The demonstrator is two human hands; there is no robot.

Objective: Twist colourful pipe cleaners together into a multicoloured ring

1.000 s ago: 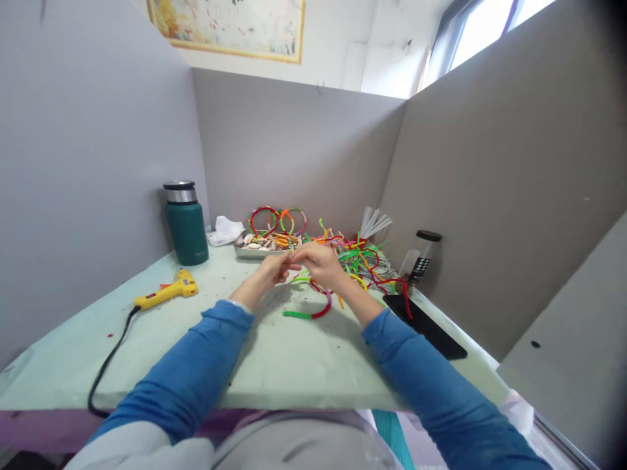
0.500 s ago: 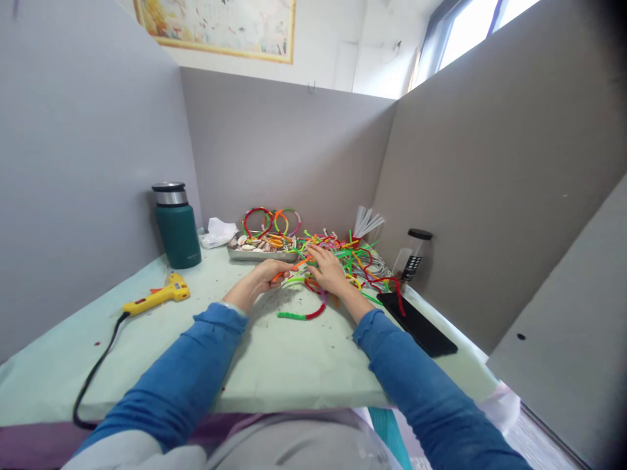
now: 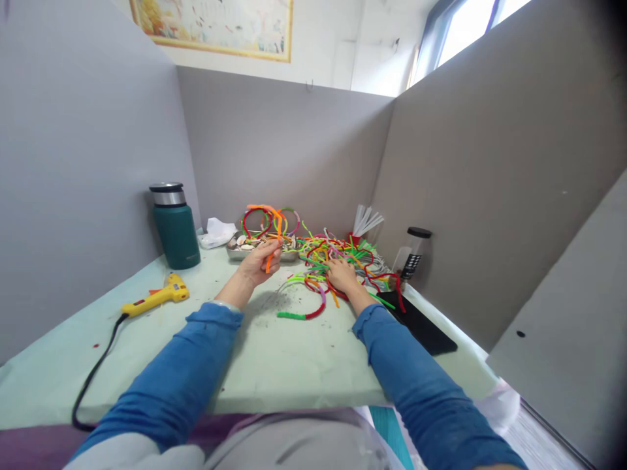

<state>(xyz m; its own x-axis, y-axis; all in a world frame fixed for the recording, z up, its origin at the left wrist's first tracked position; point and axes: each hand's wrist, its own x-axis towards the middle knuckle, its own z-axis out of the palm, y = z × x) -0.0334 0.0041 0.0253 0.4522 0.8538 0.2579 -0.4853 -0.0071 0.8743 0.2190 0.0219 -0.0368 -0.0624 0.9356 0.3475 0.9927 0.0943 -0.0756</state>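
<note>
My left hand [image 3: 261,262] is closed on an orange pipe cleaner [image 3: 280,225], which stands up out of the fingers and bends over to the left at its top. A short end shows below the thumb. My right hand [image 3: 343,274] lies on a tangled pile of coloured pipe cleaners [image 3: 362,260], its fingers a little apart and reaching into the strands; the fingertips are partly hidden. Between and in front of my hands, a curved green, red and purple pipe cleaner piece [image 3: 313,313] rests on the table.
Behind my left hand is a metal tray [image 3: 236,253] of shells, with pipe cleaner rings [image 3: 257,222] above it. At left stand a green bottle [image 3: 177,232] and a yellow glue gun [image 3: 157,299]. White sticks [image 3: 365,222], a clear bottle [image 3: 415,254] and a black phone [image 3: 426,329] are right.
The orange pipe cleaner, low between both hands before, is now raised upright in my left hand. My right hand has moved off it, slightly right and down onto the pile.
</note>
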